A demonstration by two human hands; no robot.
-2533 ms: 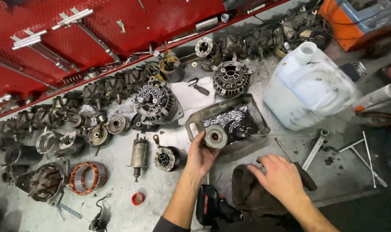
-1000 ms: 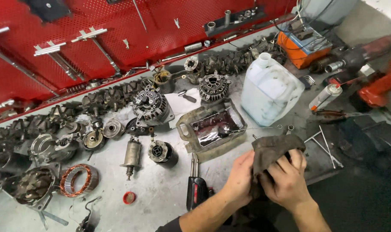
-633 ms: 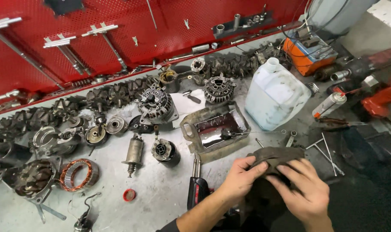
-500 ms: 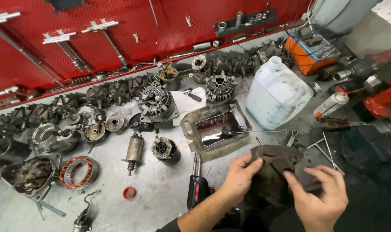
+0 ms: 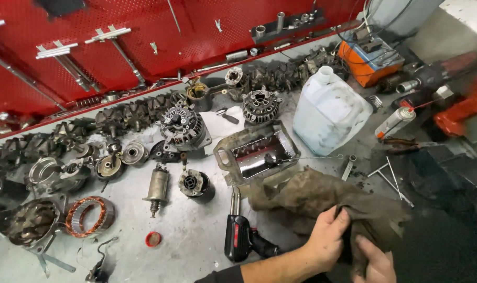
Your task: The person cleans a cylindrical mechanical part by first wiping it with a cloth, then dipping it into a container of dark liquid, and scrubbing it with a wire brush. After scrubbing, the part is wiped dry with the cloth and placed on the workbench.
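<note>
A dirty brown rag (image 5: 322, 196) lies spread on the grey workbench in front of me. My left hand (image 5: 326, 239) grips its near edge, thumb tucked into the cloth. My right hand (image 5: 376, 262) is closed on the same rag just to the right, partly cut off by the bottom edge. Behind the rag sits a grimy metal tray (image 5: 257, 153) with dark liquid in it and a thin rod lying across its right rim.
A white plastic jug (image 5: 330, 111) stands right of the tray. A black and red power tool (image 5: 241, 236) lies left of my hands. Alternator parts, a starter motor (image 5: 157, 186), a copper stator ring (image 5: 89, 216) and a red cap (image 5: 153, 239) cover the left bench. Red pegboard behind.
My left hand left the pulley in the tray and joined the right on the rag. The rag was lifted, then spread lower and wider on the bench. The view shifted left.
</note>
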